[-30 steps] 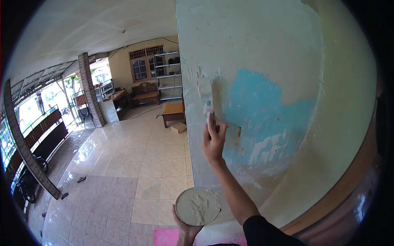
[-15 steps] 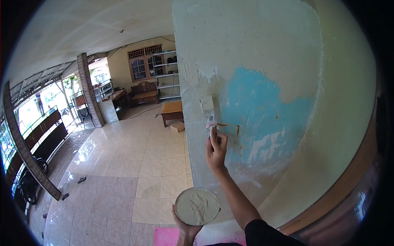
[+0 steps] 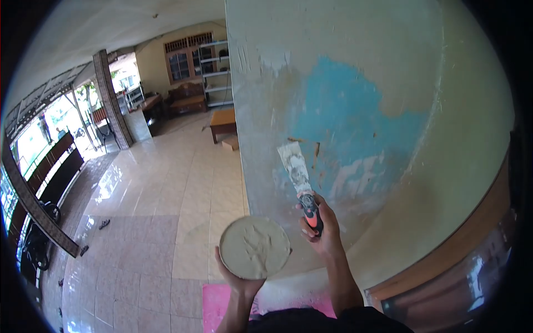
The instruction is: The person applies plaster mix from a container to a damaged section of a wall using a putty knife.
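My right hand point(image 3: 323, 225) is wrapped round the black and orange handle of a putty knife point(image 3: 298, 172). Its wide blade, smeared with pale filler, points up and left in front of the wall. From below, my left hand point(image 3: 240, 282) holds up a round container of putty point(image 3: 254, 247), its grey-white surface ridged in the middle. Bare blue paint point(image 3: 344, 105) shows as a large patch on the pale, filler-coated wall point(image 3: 405, 50). Brown cracks point(image 3: 316, 154) run through the patch's lower left, just right of the blade.
Below my arms lies a pink board point(image 3: 216, 304). A wood-framed panel point(image 3: 444, 277) stands at lower right. Left of the wall edge, the tiled floor point(image 3: 144, 188) stretches back to a wooden table point(image 3: 223, 121), a bench point(image 3: 187, 97) and a metal shelf point(image 3: 216, 74). Sandals point(image 3: 104, 224) lie near a pillar.
My right hand has drawn the putty knife down and away from the wall, turning the blade into view. The container in my left hand sits higher and slightly left in view.
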{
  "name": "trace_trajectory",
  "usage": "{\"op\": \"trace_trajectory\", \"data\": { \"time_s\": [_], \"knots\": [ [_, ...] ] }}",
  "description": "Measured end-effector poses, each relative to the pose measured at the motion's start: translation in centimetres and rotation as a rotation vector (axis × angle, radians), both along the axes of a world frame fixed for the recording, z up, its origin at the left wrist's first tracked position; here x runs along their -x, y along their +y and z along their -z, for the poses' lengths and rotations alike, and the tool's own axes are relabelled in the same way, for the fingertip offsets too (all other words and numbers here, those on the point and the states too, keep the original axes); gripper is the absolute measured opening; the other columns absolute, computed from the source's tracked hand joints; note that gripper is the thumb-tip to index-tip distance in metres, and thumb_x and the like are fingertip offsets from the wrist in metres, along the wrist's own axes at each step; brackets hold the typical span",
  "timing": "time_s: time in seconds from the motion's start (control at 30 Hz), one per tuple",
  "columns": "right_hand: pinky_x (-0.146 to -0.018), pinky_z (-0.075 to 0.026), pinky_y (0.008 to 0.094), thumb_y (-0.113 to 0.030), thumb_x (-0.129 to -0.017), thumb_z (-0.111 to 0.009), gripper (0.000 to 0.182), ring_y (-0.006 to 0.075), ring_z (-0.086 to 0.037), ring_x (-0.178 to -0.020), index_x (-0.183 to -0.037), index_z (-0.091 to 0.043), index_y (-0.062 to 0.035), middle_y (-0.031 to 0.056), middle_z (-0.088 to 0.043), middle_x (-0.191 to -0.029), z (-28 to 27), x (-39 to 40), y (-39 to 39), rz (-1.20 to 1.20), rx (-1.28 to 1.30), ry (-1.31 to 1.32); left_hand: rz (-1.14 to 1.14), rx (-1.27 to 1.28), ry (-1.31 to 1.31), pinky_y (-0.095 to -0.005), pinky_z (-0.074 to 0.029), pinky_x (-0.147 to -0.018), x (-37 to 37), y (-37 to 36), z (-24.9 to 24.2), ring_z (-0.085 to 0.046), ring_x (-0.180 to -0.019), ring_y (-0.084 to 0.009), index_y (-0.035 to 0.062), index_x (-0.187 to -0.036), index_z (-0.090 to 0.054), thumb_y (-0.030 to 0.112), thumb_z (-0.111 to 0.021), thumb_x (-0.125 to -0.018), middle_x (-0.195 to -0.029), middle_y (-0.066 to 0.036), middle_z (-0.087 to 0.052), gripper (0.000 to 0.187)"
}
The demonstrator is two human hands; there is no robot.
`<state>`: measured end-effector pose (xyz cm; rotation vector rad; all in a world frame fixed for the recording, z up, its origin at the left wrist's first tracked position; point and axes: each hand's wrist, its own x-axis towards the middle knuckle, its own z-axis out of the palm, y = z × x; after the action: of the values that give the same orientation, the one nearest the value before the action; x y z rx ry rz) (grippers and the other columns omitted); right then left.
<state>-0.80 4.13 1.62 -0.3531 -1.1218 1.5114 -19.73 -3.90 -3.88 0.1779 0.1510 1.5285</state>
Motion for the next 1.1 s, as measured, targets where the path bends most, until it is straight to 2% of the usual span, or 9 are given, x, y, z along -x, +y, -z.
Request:
{"op": "trace_trajectory", "data": {
  "time_s": [0.07, 0.17, 0.27, 0.37, 0.5, 0.7, 0.87, 1.0, 1.1],
  "knots": [
    [-0.047, -0.033, 0.0208, -0.034, -0.097, -0.054, 0.05, 0.0067, -0.043, -0.053, -0.133, -0.045, -0.0002, 0.0075, -0.059, -0.108, 1.6, -1.4, -2.5, 0.039, 0.02, -0.058, 0.033, -0.02, -0.044, -0.0541, -0.027, -0.112, -0.3, 0.0, -1.3, -0.035, -0.136, -0.0321, 0.0162, -0.147, -0.036, 0.072, -0.041, -0.084, -0.15, -0.008, -0.036, 0.084],
    [-0.073, -0.047, 0.0249, -0.012, -0.091, -0.061, 0.037, 0.0135, -0.059, -0.081, -0.123, -0.053, 0.0042, 0.0101, -0.062, -0.107, 4.1, -2.6, -6.0, 0.5, -0.439, -0.574, 0.051, 0.006, -0.12, -0.0529, -0.028, -0.112, -0.6, 0.1, -2.0, -0.035, -0.136, -0.031, 0.0174, -0.146, -0.037, 0.072, -0.04, -0.085, -0.149, -0.007, -0.037, 0.082],
    [-0.08, -0.047, 0.0277, -0.012, -0.087, -0.066, 0.036, 0.0175, -0.06, -0.091, -0.119, -0.056, 0.0028, 0.0115, -0.062, -0.105, 6.2, -4.6, -8.4, 0.579, -0.485, -0.766, 0.057, 0.075, -0.159, -0.0515, -0.029, -0.11, -2.3, 1.6, -2.3, -0.037, -0.134, -0.0287, 0.0188, -0.144, -0.04, 0.072, -0.04, -0.085, -0.146, -0.005, -0.04, 0.079],
    [-0.079, -0.051, 0.0301, -0.006, -0.081, -0.069, 0.038, 0.0227, -0.064, -0.091, -0.117, -0.058, 0.0008, 0.016, -0.063, -0.105, 7.3, -5.8, -9.8, 0.668, -0.503, -0.856, 0.104, 0.007, -0.191, -0.0586, -0.02, -0.113, -4.2, 2.1, -2.2, -0.029, -0.139, -0.0329, 0.0174, -0.146, -0.036, 0.066, -0.038, -0.09, -0.15, -0.009, -0.034, 0.075],
    [-0.068, -0.057, 0.0325, -0.003, -0.077, -0.073, 0.034, 0.0276, -0.069, -0.082, -0.109, -0.065, -0.0013, 0.0151, -0.066, -0.103, 7.2, -8.5, -10.2, 0.831, -0.703, -0.996, 0.148, 0.031, -0.193, -0.0594, -0.021, -0.113, -6.4, 3.0, -1.8, -0.029, -0.139, -0.0339, 0.0172, -0.147, -0.036, 0.066, -0.038, -0.09, -0.15, -0.009, -0.034, 0.075],
    [-0.067, -0.058, 0.0334, -0.008, -0.076, -0.073, 0.03, 0.0268, -0.069, -0.081, -0.105, -0.067, -0.0025, 0.0124, -0.067, -0.101, 7.5, -13.4, -11.9, 0.823, -0.699, -1.168, 0.218, -0.034, -0.264, -0.0602, -0.023, -0.113, -8.2, 3.8, -1.9, -0.03, -0.138, -0.0349, 0.0168, -0.146, -0.035, 0.064, -0.039, -0.09, -0.15, -0.01, -0.033, 0.073],
    [-0.066, -0.057, 0.0337, -0.013, -0.076, -0.074, 0.031, 0.0236, -0.069, -0.082, -0.105, -0.066, -0.0032, 0.0139, -0.068, -0.099, 7.8, -16.8, -13.4, 0.796, -0.629, -1.195, 0.156, 0.076, -0.158, -0.0554, -0.027, -0.112, -9.1, 4.3, -1.6, -0.034, -0.136, -0.0323, 0.0189, -0.146, -0.035, 0.07, -0.038, -0.088, -0.148, -0.007, -0.036, 0.078],
    [-0.068, -0.055, 0.0286, -0.01, -0.079, -0.072, 0.031, 0.0187, -0.066, -0.077, -0.107, -0.063, -0.0013, 0.0131, -0.063, -0.097, 7.8, -16.4, -12.7, 0.901, -0.463, -0.896, 0.171, 0.046, -0.118, -0.0556, -0.027, -0.111, -9.5, 4.1, -1.6, -0.035, -0.136, -0.0322, 0.0187, -0.146, -0.036, 0.07, -0.039, -0.087, -0.148, -0.007, -0.036, 0.079],
    [-0.066, -0.053, 0.0263, -0.008, -0.082, -0.069, 0.028, 0.0165, -0.063, -0.073, -0.108, -0.061, 0.0005, 0.0112, -0.059, -0.097, 6.1, -15.1, -11.8, 0.803, -0.272, -0.686, 0.227, -0.026, -0.203, -0.0637, -0.024, -0.111, -9.8, 3.8, -1.0, -0.031, -0.137, -0.0376, 0.0165, -0.147, -0.034, 0.065, -0.043, -0.089, -0.15, -0.011, -0.032, 0.076]
  ]
}}
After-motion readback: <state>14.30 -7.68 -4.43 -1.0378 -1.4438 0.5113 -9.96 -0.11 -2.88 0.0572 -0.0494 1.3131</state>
